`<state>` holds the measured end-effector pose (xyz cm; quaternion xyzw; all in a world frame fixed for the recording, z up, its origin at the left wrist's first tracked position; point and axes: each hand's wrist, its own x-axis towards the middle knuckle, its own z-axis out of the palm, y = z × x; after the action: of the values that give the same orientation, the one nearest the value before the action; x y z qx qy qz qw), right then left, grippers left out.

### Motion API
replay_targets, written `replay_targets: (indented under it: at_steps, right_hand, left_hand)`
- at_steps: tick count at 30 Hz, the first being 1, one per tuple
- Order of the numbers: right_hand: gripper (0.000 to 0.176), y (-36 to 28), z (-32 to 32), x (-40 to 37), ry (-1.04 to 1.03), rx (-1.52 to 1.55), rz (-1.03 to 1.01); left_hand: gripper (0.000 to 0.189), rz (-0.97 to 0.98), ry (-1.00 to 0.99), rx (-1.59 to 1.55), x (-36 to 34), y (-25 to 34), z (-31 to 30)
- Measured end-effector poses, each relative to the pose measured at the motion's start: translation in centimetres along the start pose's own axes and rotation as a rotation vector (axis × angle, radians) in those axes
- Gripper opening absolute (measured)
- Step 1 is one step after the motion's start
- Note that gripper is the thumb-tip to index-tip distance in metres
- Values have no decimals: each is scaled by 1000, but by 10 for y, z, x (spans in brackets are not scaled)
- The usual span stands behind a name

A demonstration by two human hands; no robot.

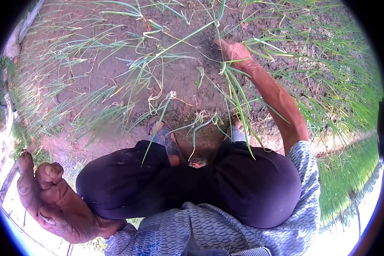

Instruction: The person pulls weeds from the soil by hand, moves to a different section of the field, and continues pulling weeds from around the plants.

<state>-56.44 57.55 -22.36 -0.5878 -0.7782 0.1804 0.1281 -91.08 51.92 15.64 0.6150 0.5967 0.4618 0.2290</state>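
My right hand (234,52) reaches down to the brown soil (179,36) at the upper middle, its fingers low among green onion-like plants (239,91). Its fingertips are partly hidden by leaves and soil, so I cannot make out what they hold. At the lower left, my left hand (57,205) is raised off the ground beside my knee, palm up, some fingers curled and one extended, with nothing seen in it.
Dense green leaves (345,94) grow on the right, with thinner rows (81,47) on the left. My dark-clad knees (123,179) and sandalled feet (162,132) are below. A grassy patch (345,179) lies at the lower right.
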Motion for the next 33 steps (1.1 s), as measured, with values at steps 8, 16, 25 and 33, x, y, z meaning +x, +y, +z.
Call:
replay_targets:
  at_steps: [8,16,25,33]
  right_hand:
    - [16,10,32,30,-91,-220,2]
    - [16,-4,-25,41,-328,221,144]
    - [14,-15,-2,68,-454,-347,-83]
    - [20,-52,22,48,-750,-88,18]
  left_hand:
    - [66,69,7,6,-1,-12,-17]
    - [26,-190,123,-420,15,2,-20]
    - [34,-201,223,-1063,25,-3,-20]
    - [29,-343,51,-1198,30,-41,-7]
